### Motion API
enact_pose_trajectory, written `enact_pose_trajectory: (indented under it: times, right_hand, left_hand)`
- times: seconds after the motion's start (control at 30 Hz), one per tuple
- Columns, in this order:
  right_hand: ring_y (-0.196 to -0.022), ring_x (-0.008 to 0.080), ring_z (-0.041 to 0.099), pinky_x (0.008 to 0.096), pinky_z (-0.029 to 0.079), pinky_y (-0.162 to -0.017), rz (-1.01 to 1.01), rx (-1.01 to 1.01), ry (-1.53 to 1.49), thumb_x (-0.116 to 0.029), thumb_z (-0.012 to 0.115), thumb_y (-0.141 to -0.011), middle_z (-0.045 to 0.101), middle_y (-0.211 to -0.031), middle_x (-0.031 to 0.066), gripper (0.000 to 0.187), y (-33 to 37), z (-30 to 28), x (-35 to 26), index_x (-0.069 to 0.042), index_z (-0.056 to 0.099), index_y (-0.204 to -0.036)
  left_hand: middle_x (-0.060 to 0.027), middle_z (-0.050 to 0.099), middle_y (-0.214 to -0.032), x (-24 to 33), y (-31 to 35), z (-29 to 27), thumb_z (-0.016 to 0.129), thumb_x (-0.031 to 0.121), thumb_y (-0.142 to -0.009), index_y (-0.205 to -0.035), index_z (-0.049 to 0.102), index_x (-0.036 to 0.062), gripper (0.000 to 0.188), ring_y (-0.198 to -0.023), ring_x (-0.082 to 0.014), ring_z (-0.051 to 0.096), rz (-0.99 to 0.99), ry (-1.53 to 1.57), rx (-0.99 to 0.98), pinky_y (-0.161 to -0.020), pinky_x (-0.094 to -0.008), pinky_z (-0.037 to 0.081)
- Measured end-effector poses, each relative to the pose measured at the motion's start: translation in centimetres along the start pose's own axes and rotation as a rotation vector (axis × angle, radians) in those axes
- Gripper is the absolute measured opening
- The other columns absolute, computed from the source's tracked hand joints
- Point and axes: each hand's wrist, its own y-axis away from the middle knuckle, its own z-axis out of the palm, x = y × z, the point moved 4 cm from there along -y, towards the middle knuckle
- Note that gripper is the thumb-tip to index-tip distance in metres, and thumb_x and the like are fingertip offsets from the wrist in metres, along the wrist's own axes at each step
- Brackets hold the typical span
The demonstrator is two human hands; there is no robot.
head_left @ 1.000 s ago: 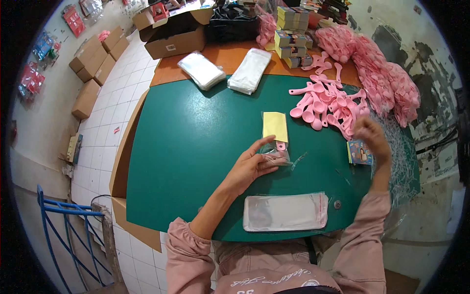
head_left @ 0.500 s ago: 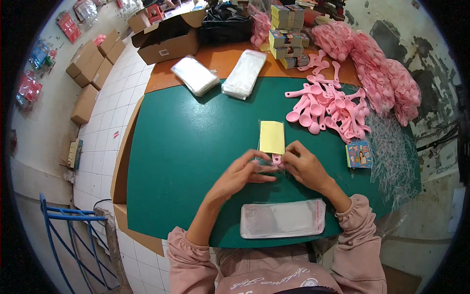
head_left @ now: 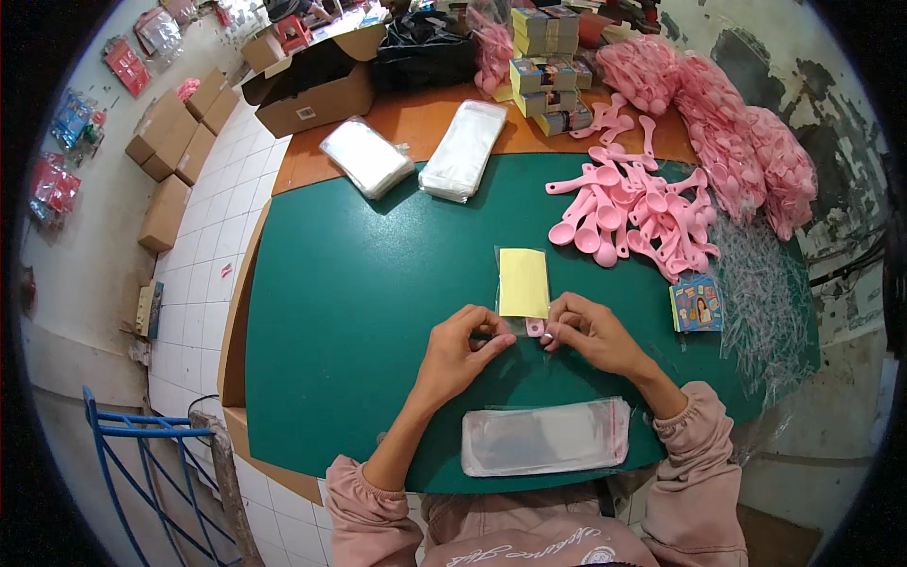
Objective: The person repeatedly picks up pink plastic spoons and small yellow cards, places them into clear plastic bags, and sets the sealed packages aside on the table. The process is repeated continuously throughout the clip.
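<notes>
The person's left hand [head_left: 458,352] pinches the near left corner of a flat, clear plastic bag [head_left: 510,326] between thumb and forefinger; the right hand [head_left: 595,335] grips the near right corner in the same way. The bag sits midway between the 2 hands, over the smooth green tabletop [head_left: 378,302]. A plain pale-yellow rectangular card [head_left: 522,283] shows in it, and the holed end of a pink plastic handle [head_left: 535,327] pokes out below the card, just beside the right fingertips.

A broad stretch of green runs from the left hand to the table's left edge. Room is tighter nearer the person, where a flat stack of clear bags [head_left: 543,439] lies close to the curved front edge. Over to the right, a heap of pink plastic spoons [head_left: 652,203] and a small pile of blue printed cards [head_left: 696,307] bound the right hand's space.
</notes>
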Motion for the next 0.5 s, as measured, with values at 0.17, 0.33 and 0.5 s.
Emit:
enact_pose_trajectory:
  times: [0.17,0.33,0.5]
  right_hand:
    - [-0.067,0.0142,0.061,0.0247,0.052,-0.058,0.049,0.166,-0.064,-0.006,0.052,-0.085,0.057,-0.076,0.0087,0.011,-0.3,0.2,0.7,0.003,0.046,-0.086]
    - [-0.060,0.0140,0.061,0.0237,0.051,-0.050,0.027,0.304,-0.075,-0.002,0.052,-0.084,0.057,-0.072,0.0096,0.009,-0.3,0.5,0.4,0.002,0.044,-0.084]
    - [-0.060,0.0125,0.061,0.0226,0.050,-0.049,-0.005,0.306,0.004,-0.002,0.053,-0.083,0.057,-0.073,0.0096,0.010,-0.3,0.4,0.6,0.001,0.045,-0.088]
  left_hand:
    - [-0.0025,0.059,-0.082,-1.5,-0.2,0.4,0.063,0.014,-0.080,-0.083,0.059,0.0007,0.014,-0.077,-0.0077,0.057,-0.144,0.048,0.041,-0.064,-0.0223,0.049]
    - [-0.0032,0.060,-0.082,-1.3,-0.1,0.6,0.060,0.012,-0.082,-0.088,0.054,-0.0001,0.015,-0.074,-0.0086,0.059,-0.143,0.171,0.165,-0.057,-0.0213,0.047]
    - [-0.0044,0.060,-0.079,-1.3,-0.2,0.8,0.060,0.010,-0.082,-0.091,0.053,0.0016,0.014,-0.070,-0.0078,0.058,-0.149,0.179,0.160,-0.055,-0.0205,0.046]
